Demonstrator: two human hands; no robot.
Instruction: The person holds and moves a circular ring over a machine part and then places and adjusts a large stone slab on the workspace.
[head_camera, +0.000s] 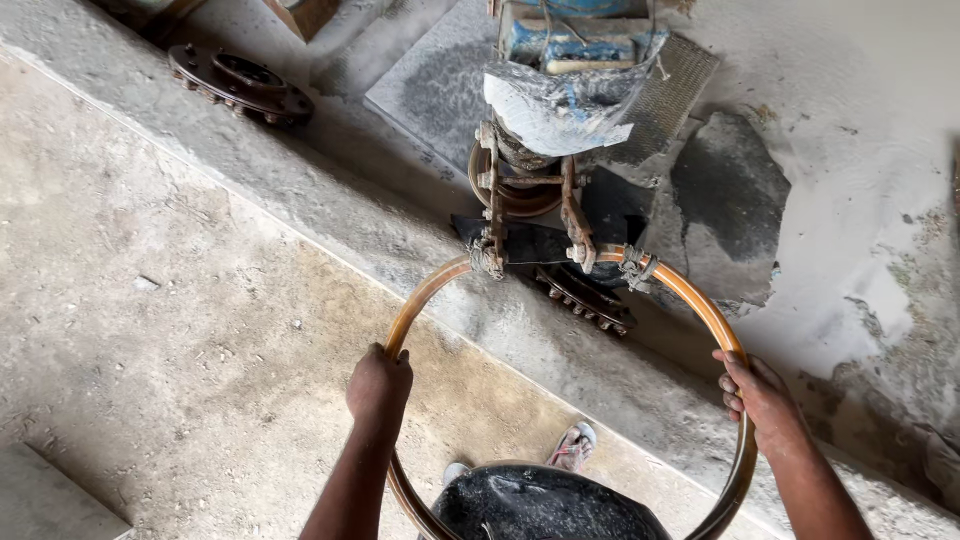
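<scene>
- The left hand (379, 384) is wrapped around the left side of a large brown ring handle (700, 300), fingers closed on the tube, knuckles up.
- The right hand (757, 398) grips the ring's right side, fingers curled over the outer edge of the tube and shut on it.
- By my judgement the step in hand is steering or swinging the machine by this ring, both hands set wide apart on opposite sides for leverage.
- Any further move would, I judge, call for an even pull from both arms, since the ring is fixed to a heavy, dust-caked machine body (560, 100) through a rusty bracket (530, 215).
- The ring handle is a round hoop of worn, glossy brown tubing, tied at its far arc to the bracket with wire or rag wrappings; its near arc passes behind a dark rounded object (545, 505) at the bottom edge.
- It hangs over a dusty concrete floor (180, 330), crossing a pale raised curb (330, 200) that runs diagonally.
- A toothed disc (590, 298) sits under the bracket, and another flanged disc (240, 83) lies at upper left.
- A sandalled foot (573, 446) shows inside the ring.
</scene>
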